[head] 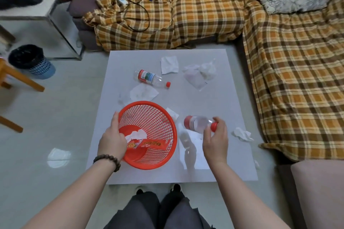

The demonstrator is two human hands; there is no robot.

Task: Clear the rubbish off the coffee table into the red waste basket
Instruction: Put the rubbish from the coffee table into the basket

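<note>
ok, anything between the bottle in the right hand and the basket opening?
Nothing visible. The right hand holds the bottle just right of the red basket, which the left hand grips by the rim, tilted toward the person. The gap between them is open air above the table.

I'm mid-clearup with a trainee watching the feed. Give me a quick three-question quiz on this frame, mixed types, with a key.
1. True or false: the left hand grips the rim of the red waste basket.
2. What does the right hand hold?
A. a crumpled tissue
B. a clear bottle with a red cap
C. a snack wrapper
3. Fill in: the other bottle lies on its ____ on the coffee table.

Key:
1. True.
2. B: the held bottle is pinched at its cap end, beside the basket.
3. Side.
</note>
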